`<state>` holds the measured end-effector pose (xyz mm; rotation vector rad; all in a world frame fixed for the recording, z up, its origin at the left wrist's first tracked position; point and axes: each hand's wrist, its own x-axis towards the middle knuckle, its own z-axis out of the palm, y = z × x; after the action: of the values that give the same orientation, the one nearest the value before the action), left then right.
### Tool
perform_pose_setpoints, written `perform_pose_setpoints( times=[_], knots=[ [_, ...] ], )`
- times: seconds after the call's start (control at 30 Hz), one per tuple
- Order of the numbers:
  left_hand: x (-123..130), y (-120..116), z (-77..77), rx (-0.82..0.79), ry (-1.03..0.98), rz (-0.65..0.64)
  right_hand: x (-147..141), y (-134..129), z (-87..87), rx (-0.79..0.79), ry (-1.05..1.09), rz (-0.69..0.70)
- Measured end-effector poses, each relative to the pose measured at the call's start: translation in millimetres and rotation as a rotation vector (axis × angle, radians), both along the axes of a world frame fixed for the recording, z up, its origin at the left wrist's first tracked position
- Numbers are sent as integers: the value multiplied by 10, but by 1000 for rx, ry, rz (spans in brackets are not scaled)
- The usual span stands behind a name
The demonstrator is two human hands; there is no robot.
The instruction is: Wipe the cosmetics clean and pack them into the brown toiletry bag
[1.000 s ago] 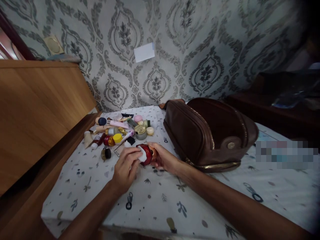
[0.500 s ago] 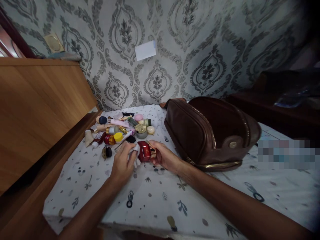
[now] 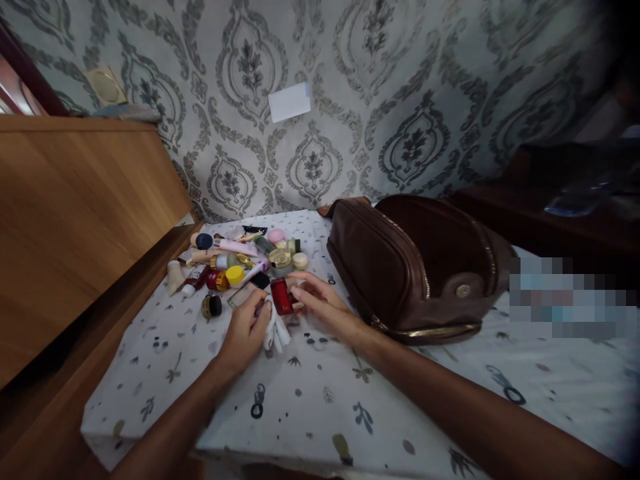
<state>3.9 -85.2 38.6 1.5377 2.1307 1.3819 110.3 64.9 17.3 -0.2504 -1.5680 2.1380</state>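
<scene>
My right hand [image 3: 325, 305] holds a red glass perfume bottle [image 3: 281, 297] at its cap end, fingers and thumb around the cap, which they mostly hide. The bottle's flat red side faces me. Bunched in my left hand [image 3: 246, 325] is a white cloth [image 3: 276, 333], its folds hanging below the fingers just left of the bottle. Directly beyond both hands lie cosmetics, among them a round jar with a gold lid [image 3: 280, 260] and a yellow-capped container [image 3: 235, 275]. A small black-lidded jar [image 3: 212, 307] stands left of my left hand.
A brown leather toiletry bag [image 3: 425, 273] sits unzipped to the right. Several tubes and bottles, including a pink tube [image 3: 237, 247], cluster at the back left of the patterned sheet [image 3: 300, 407]. A wooden panel [image 3: 85, 220] borders the left side; a patterned wall [image 3: 320, 153] stands behind.
The red bottle has turned and shifted slightly left, away from the cloth's grip. My right hand's fingers have loosened and spread more. The cloth now hangs lower from my left hand.
</scene>
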Motion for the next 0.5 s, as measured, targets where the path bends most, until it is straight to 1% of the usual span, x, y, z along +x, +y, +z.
perform_pose_setpoints(
  times=[0.1,0.2,0.3,0.4,0.5],
  knots=[
    [-13,-2,-8,37,-78,5,10,18,4,108,9,-1],
    [-30,-3,-16,88,-69,51,18,10,8,233,36,-28],
    [-50,2,-33,143,-49,89,26,-10,19,427,64,-74],
    [-69,11,-57,183,-50,166,44,-29,46,647,95,-164],
    [-82,10,-80,164,9,204,84,-52,90,830,75,-254]
  ],
)
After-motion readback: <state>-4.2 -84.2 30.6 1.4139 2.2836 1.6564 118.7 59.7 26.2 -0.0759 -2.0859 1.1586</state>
